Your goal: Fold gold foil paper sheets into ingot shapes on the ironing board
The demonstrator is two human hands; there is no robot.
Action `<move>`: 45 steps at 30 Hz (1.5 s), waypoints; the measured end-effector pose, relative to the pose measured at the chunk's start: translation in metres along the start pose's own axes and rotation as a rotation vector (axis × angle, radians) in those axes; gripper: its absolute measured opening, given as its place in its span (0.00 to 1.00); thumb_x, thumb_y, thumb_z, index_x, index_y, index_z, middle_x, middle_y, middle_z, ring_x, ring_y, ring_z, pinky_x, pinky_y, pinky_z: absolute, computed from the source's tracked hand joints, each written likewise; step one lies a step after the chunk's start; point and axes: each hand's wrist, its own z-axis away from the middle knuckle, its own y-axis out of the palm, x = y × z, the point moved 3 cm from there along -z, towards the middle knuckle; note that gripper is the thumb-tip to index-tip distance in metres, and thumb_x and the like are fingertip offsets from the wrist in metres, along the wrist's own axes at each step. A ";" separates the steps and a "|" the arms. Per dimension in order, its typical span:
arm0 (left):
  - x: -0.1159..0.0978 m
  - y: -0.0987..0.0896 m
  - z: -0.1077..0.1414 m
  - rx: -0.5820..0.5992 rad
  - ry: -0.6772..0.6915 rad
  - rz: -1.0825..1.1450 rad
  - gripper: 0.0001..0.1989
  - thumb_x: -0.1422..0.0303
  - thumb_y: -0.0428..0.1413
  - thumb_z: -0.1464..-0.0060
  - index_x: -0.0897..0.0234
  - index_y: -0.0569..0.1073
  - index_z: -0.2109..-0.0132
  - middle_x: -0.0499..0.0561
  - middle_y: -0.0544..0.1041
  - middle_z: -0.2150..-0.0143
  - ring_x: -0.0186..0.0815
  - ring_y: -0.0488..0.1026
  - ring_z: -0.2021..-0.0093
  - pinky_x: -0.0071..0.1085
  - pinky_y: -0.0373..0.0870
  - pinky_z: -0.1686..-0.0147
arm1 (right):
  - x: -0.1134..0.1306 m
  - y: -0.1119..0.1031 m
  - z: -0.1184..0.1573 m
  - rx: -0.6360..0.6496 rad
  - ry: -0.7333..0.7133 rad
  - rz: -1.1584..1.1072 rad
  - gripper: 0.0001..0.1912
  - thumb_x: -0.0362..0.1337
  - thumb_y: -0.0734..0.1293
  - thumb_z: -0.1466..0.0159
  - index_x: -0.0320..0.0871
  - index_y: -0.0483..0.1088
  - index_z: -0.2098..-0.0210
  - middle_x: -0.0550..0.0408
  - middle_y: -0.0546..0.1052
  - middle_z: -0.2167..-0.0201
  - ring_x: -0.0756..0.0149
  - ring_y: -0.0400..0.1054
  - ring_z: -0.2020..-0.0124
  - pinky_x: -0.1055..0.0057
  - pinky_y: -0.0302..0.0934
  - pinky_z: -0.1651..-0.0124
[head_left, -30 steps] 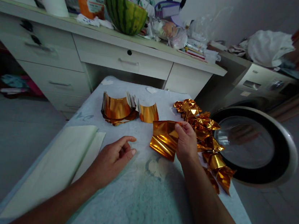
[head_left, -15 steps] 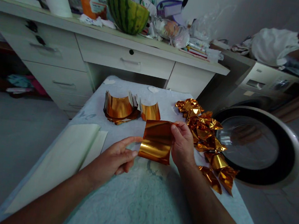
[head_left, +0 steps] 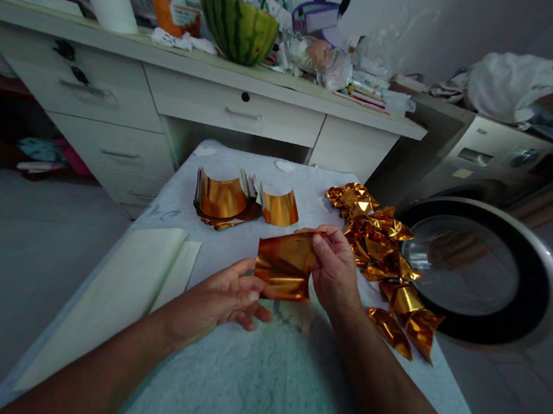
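A sheet of shiny gold foil paper (head_left: 283, 265) is held up over the table, bending slightly. My right hand (head_left: 334, 264) pinches its upper right edge between thumb and fingers. At the sheet's lower left edge is my left hand (head_left: 225, 298), fingers spread and thumb apart, touching or very close to it. Beyond the hands lies a stack of curled gold foil sheets (head_left: 222, 198), with another curled foil sheet (head_left: 280, 209) beside it. Several folded gold foil pieces (head_left: 377, 246) form a row to the right of my right hand.
A pale cloth covers the table (head_left: 255, 379). White folded paper (head_left: 114, 294) lies at its left. Behind stands a white desk (head_left: 238, 111) bearing a cut watermelon (head_left: 238, 28) and clutter. On the right, an open washing machine door (head_left: 475, 272) reaches close to the table edge.
The foil sheet has shifted slightly left and tilted, its upper part bending back. The fingers of my left hand have spread and moved in under its lower left edge.
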 end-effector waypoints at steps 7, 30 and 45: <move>-0.006 -0.005 -0.002 -0.075 0.213 -0.220 0.26 0.63 0.60 0.46 0.58 0.63 0.41 0.59 0.68 0.39 0.46 0.65 0.37 0.44 0.64 0.42 | 0.012 0.000 0.004 0.232 -0.008 0.062 0.07 0.43 0.70 0.40 0.48 0.72 0.64 0.56 0.80 0.62 0.62 0.74 0.58 0.61 0.65 0.49; -0.011 -0.017 0.001 -0.330 0.293 -0.242 0.38 0.68 0.67 0.57 0.62 0.63 0.39 0.60 0.70 0.40 0.48 0.72 0.43 0.47 0.64 0.40 | 0.018 0.004 0.012 0.705 -0.189 0.466 0.15 0.37 0.62 0.31 0.53 0.74 0.48 0.54 0.74 0.43 0.61 0.64 0.38 0.54 0.54 0.34; -0.021 -0.025 0.014 -0.494 0.366 -0.993 0.13 0.61 0.65 0.56 0.56 0.78 0.61 0.53 0.64 0.37 0.54 0.59 0.36 0.54 0.57 0.39 | 0.002 0.005 0.023 0.942 0.214 0.550 0.14 0.34 0.64 0.37 0.41 0.74 0.52 0.54 0.77 0.62 0.67 0.70 0.61 0.69 0.64 0.56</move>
